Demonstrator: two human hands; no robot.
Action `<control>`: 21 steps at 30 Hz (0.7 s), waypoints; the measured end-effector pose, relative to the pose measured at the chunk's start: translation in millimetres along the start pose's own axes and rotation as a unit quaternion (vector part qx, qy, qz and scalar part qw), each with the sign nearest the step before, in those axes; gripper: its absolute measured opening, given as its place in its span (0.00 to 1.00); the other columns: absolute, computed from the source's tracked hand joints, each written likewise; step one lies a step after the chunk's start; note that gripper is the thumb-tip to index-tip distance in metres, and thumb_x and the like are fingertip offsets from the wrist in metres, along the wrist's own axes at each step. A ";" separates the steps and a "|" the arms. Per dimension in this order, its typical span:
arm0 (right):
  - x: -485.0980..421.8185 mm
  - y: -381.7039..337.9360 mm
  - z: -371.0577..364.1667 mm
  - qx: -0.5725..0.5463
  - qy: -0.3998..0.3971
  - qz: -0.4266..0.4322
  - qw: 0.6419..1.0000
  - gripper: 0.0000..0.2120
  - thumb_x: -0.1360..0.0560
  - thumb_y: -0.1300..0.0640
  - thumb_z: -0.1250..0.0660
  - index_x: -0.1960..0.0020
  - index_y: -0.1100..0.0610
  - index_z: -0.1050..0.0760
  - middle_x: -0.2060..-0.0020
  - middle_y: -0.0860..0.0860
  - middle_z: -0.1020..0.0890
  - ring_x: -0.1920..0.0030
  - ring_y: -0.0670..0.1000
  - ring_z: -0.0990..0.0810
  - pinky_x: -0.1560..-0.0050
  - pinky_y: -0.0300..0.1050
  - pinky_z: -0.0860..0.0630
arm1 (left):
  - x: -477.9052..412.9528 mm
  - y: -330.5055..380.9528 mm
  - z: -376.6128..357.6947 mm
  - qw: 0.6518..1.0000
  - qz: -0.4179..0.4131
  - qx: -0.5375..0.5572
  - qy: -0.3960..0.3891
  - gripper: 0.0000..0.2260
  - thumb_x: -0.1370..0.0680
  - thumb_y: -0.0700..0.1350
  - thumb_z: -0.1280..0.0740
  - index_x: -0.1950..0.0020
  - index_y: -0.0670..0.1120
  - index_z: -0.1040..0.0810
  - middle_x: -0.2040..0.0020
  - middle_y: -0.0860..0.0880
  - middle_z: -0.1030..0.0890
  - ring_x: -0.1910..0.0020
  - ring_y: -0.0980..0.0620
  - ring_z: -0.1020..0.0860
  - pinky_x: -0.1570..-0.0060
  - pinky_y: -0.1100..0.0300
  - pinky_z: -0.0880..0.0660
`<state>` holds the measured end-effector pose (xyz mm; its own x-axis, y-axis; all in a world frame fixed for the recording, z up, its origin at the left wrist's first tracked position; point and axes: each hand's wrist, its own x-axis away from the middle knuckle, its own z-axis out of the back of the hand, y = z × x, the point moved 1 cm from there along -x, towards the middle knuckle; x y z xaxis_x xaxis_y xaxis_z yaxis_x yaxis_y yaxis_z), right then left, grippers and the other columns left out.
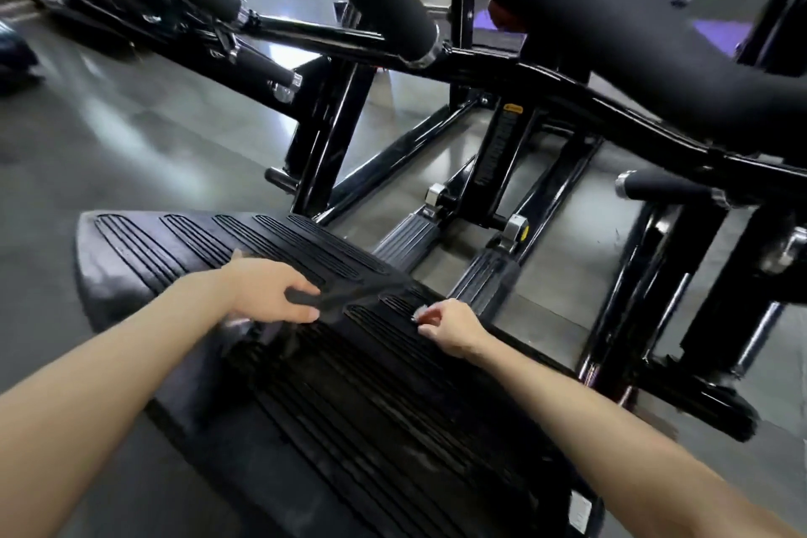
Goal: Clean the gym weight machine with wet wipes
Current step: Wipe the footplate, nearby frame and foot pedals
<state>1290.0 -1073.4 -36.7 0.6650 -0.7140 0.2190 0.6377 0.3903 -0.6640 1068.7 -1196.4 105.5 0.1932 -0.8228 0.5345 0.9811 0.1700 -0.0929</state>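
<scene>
Shiny grey gym floor (131,135) under the machine's ribbed black footplate (349,406), and the wipe (417,314) is just a small whitish scrap right at the plate's far ribs. It's pinched in the right grip (450,328), while the left grip (270,293) is curled round a dark blurry thing (332,297) I can't identify, pack or cloth. My worry is that scrap snags in the deep grooves and tears, or skims the ridge tops and leaves grime down in the channels.

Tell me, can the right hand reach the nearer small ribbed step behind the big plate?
Probably yes. The right hand is at the far edge of the big plate, and the nearer small ribbed step lies just beyond it, nothing between.
</scene>
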 end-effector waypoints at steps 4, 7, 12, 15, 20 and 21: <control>0.6 -15.8 8.5 -0.004 0.042 -0.071 0.997 0.10 0.28 0.62 0.32 0.48 0.58 0.18 0.52 0.54 0.16 0.52 0.49 0.19 0.54 0.34 0.30 | 14.5 -33.7 4.0 0.999 0.015 0.008 0.039 0.25 0.27 0.68 0.43 0.32 0.62 0.31 0.33 0.60 0.28 0.34 0.55 0.30 0.31 0.43 0.40; 3.7 -62.1 10.5 -0.102 0.097 -0.061 0.988 0.10 0.28 0.65 0.33 0.48 0.60 0.18 0.56 0.55 0.16 0.57 0.46 0.22 0.55 0.34 0.27 | 27.2 -53.6 2.4 0.998 0.011 0.018 0.061 0.20 0.23 0.63 0.42 0.33 0.61 0.30 0.33 0.59 0.29 0.34 0.54 0.30 0.32 0.41 0.40; 18.9 -151.4 -21.5 -0.141 0.005 0.052 0.989 0.10 0.28 0.67 0.31 0.48 0.62 0.19 0.51 0.54 0.16 0.55 0.43 0.20 0.52 0.31 0.27 | 38.9 -90.6 -1.6 0.995 0.003 0.022 0.099 0.18 0.22 0.62 0.45 0.35 0.61 0.28 0.33 0.60 0.28 0.35 0.55 0.30 0.33 0.36 0.44; 9.9 -166.2 -38.0 -0.062 -0.005 0.076 0.995 0.08 0.28 0.65 0.30 0.49 0.64 0.18 0.56 0.50 0.16 0.60 0.34 0.23 0.58 0.22 0.33 | 38.0 -109.7 -4.5 0.989 -0.003 0.014 0.150 0.18 0.21 0.62 0.46 0.35 0.60 0.27 0.34 0.59 0.28 0.34 0.54 0.31 0.33 0.34 0.45; -24.2 -141.4 -36.1 -0.034 0.061 -0.016 0.997 0.07 0.27 0.60 0.30 0.51 0.62 0.17 0.56 0.58 0.16 0.67 0.37 0.25 0.68 0.24 0.35 | 24.9 -120.1 -15.0 0.987 -0.014 0.009 0.161 0.21 0.22 0.64 0.50 0.33 0.61 0.30 0.31 0.56 0.30 0.30 0.53 0.35 0.32 0.34 0.50; -27.8 -139.4 -37.7 -0.023 0.062 -0.024 0.998 0.07 0.27 0.60 0.29 0.51 0.61 0.17 0.56 0.57 0.15 0.64 0.41 0.24 0.67 0.25 0.34 | 21.8 -121.9 -17.8 0.988 -0.014 0.011 0.156 0.22 0.22 0.64 0.51 0.33 0.61 0.30 0.31 0.56 0.30 0.30 0.52 0.35 0.32 0.34 0.50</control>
<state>1167.9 -1129.9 22.8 0.5789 -0.7990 0.1626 0.6475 0.3292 -0.6873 953.5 -1244.7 113.5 0.1638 -0.9539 0.2515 0.9863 0.1530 -0.0623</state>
